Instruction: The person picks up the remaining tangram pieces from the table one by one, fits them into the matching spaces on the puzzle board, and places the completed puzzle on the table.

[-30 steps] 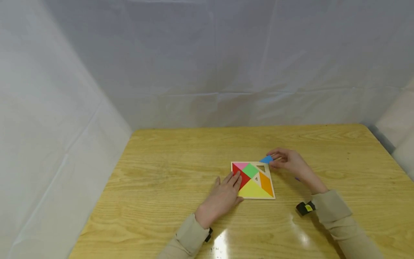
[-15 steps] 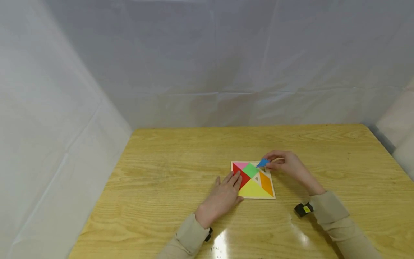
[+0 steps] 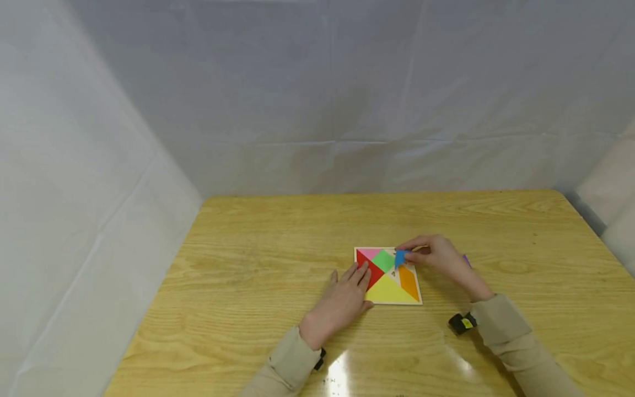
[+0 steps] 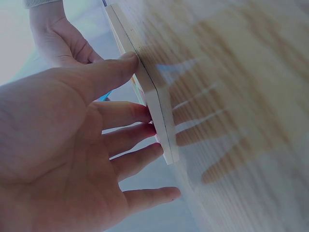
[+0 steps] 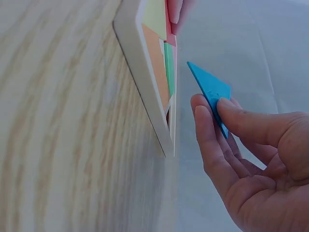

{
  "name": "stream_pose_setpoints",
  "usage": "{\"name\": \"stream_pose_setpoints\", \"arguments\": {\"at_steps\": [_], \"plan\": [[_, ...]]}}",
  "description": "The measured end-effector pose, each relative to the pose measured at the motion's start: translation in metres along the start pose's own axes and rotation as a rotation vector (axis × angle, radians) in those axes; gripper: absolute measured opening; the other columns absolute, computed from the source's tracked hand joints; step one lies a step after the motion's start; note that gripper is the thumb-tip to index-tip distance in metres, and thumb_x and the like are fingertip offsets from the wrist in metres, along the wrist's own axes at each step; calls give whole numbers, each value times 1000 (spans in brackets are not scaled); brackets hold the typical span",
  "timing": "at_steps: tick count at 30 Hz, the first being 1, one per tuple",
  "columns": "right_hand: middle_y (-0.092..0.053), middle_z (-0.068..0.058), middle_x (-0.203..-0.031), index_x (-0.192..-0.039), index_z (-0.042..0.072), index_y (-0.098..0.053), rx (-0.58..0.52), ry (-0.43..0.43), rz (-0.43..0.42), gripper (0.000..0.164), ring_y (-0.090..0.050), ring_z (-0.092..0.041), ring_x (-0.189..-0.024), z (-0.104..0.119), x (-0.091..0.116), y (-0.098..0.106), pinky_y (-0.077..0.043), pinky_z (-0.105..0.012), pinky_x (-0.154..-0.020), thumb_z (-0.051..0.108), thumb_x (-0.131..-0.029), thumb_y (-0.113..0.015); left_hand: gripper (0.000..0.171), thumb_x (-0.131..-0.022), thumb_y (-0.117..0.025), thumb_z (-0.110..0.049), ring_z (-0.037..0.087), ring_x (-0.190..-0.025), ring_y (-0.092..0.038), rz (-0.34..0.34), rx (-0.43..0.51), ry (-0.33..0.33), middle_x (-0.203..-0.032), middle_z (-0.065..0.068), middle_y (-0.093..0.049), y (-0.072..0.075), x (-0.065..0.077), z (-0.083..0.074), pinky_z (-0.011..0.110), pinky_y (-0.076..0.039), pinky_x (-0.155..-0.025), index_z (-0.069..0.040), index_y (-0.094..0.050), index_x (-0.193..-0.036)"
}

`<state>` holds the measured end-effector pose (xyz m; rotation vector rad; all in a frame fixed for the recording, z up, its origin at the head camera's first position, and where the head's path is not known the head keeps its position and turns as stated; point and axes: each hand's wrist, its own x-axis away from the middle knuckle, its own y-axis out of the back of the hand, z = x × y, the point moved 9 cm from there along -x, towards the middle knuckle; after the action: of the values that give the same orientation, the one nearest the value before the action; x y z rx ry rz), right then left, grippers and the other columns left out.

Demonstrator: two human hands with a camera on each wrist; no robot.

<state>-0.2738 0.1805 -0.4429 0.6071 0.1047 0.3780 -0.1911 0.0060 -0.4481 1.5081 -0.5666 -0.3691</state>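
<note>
A square tangram board lies on the table, with red, pink, green, yellow and orange pieces set in it. My left hand rests on the board's left side, fingertips on the red piece and thumb at the near edge; its fingers look straight in the left wrist view. Between thumb and fingers my right hand pinches a blue triangle piece, held tilted just above the board's far right corner. A small triangular recess shows beside the orange piece.
A purple piece lies on the table to the right, partly hidden behind the right wrist. The wooden table ends at a pale sheet along the back and left.
My right hand has brought the blue triangle left and nearer, from beyond the board's far edge to over its far right corner, turning it. The left hand stays still.
</note>
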Motion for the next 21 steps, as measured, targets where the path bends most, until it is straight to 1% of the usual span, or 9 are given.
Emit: {"name": "stream_pose_setpoints", "arguments": {"at_steps": [5,9,12,16,21], "plan": [[-72,-17,-111,-113,4,-75,28,29,17,19,-73,-30,-94,3,-1,-5,-60,-37,-80,8,-96,-69,64,-103,-57,-44,25,-148,-37,-4,-3,0,-162,7,-37,0,1,0,55,-39,-113,-7,-44,-154],[-74,-14,-106,-107,4,-76,56,53,35,14,-73,-28,-92,7,-2,-8,-60,-40,-81,7,-94,-71,64,-102,-58,-43,25,-148,-38,-9,1,5,-162,7,-37,1,1,0,55,-39,-113,-7,-45,-153],[-75,-13,-106,-106,5,-78,84,53,38,14,-72,-23,-87,10,-2,-10,-59,-34,-76,5,-93,-72,64,-102,-58,-43,25,-148,-37,-5,5,8,-162,7,-37,1,1,1,55,-39,-113,-7,-44,-154],[-74,-12,-103,-103,5,-79,118,63,29,13,-70,-19,-82,12,-3,-12,-56,-26,-71,4,-91,-74,64,-102,-57,-43,25,-148,-37,2,0,5,-162,7,-36,0,1,0,55,-39,-113,-7,-44,-154],[-75,-11,-98,-100,4,-79,155,75,27,11,-65,-14,-76,13,-6,-16,-53,-23,-68,2,-89,-75,65,-102,-57,-45,24,-148,-37,2,-15,-1,-162,6,-37,1,0,-1,55,-39,-113,-7,-44,-154]]}}
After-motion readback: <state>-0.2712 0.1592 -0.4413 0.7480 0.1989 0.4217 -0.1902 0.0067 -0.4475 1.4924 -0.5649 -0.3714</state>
